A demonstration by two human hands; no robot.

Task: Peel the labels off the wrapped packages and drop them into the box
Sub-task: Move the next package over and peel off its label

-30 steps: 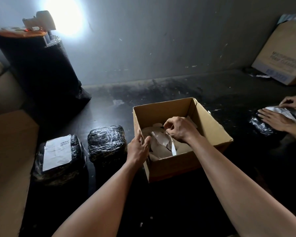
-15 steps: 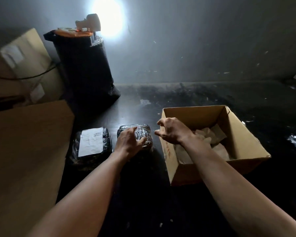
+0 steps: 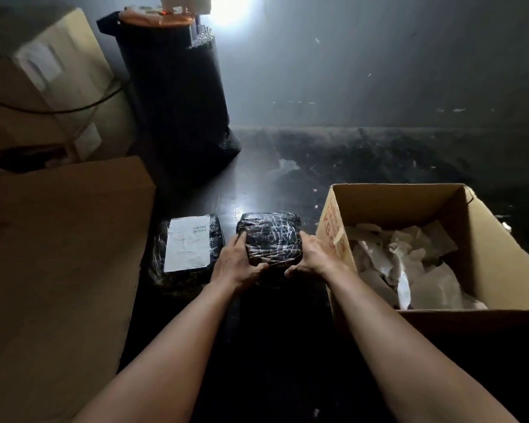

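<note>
Packages wrapped in black plastic sit on the dark floor, and both hands are on one of them. That bare package has shiny clear film around it and shows no label on top. The left hand holds its left side. The fingers of that hand lie flat along the edge, and the thumb curls under the near corner. The right hand holds the right side the same way, with its thumb tucked at the near edge. So the package is squeezed between the two hands. Both arms reach straight out from the bottom of the view, bare to the elbow, and they come closer together toward the wrists.

Just to the left of the left hand lies a second package. It has a white label stuck on top, with a small barcode near the far corner. This package almost touches the left wrist.

Just to the right of the right hand stands an open brown box. Its near left wall has red letters on it and sits very close to the right hand's knuckles. Inside the box is a heap of crumpled peeled labels.

Further left of the hands is a big flat sheet of cardboard. Far beyond the hands, a tall black bag stands by the wall.
</note>
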